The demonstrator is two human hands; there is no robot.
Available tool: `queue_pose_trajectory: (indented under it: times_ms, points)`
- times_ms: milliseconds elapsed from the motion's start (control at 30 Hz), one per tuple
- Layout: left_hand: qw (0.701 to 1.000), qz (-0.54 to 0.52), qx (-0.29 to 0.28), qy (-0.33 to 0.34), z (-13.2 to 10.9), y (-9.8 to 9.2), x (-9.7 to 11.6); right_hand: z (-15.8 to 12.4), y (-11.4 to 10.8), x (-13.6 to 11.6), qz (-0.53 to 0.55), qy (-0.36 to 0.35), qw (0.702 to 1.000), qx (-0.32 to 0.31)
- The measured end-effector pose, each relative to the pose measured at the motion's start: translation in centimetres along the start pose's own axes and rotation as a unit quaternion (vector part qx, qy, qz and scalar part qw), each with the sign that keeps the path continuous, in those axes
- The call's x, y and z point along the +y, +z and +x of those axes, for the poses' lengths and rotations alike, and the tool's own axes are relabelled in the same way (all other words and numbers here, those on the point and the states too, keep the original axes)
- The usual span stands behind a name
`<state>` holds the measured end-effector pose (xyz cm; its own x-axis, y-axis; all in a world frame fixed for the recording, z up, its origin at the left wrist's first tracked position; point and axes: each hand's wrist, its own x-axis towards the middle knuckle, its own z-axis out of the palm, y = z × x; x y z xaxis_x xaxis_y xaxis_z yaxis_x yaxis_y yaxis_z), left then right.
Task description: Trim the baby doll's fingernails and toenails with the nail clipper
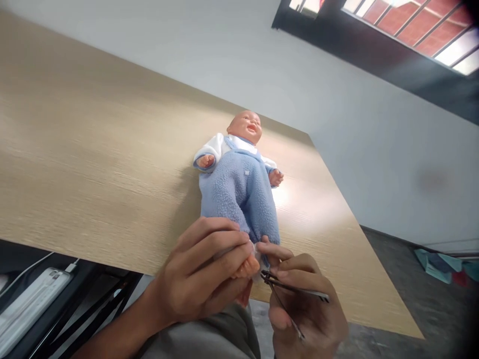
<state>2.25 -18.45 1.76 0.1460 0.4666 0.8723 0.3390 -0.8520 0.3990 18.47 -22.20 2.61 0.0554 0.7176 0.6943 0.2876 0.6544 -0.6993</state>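
Observation:
A baby doll (239, 184) in light blue fleece overalls and a white top lies on its back on the wooden table (112, 149), head toward the far edge. My left hand (205, 269) is wrapped round one of the doll's feet (247, 268), at the near edge; its toes show between my fingers. In my right hand (307, 294) are metal nail clippers (295, 289), their two arms spread apart and the jaw end close to the toes. Whether the jaws touch the foot I cannot tell. The doll's other foot is mostly hidden.
A white power strip (33, 309) with a plugged-in cable sits at the lower left, below the table's near edge. Behind the table rises a pale wall (187, 45) with a barred window (419, 25). Teal and red items (441, 267) lie on the grey floor at right.

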Motion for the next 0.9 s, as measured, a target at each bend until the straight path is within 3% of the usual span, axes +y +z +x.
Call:
queue_pose_trajectory:
  times_ms: [267,467,633,900]
  points:
    - [0.998,-0.014,0.04,-0.048,-0.1,0.7,0.1,0.1,-0.1,-0.2,-0.032,0.012,0.999,-0.041]
    - [0.996,-0.038,0.029,-0.075,-0.7,0.8,-0.2,0.4,-0.2,0.5,0.021,-0.111,0.994,0.015]
    - [0.995,-0.054,0.034,-0.072,-0.7,0.8,-0.4,0.8,0.0,0.9,0.027,-0.181,0.983,-0.028]
    - [0.997,-0.058,0.012,-0.057,-1.1,0.7,-0.6,-0.4,1.1,0.7,0.009,-0.183,0.983,-0.014]
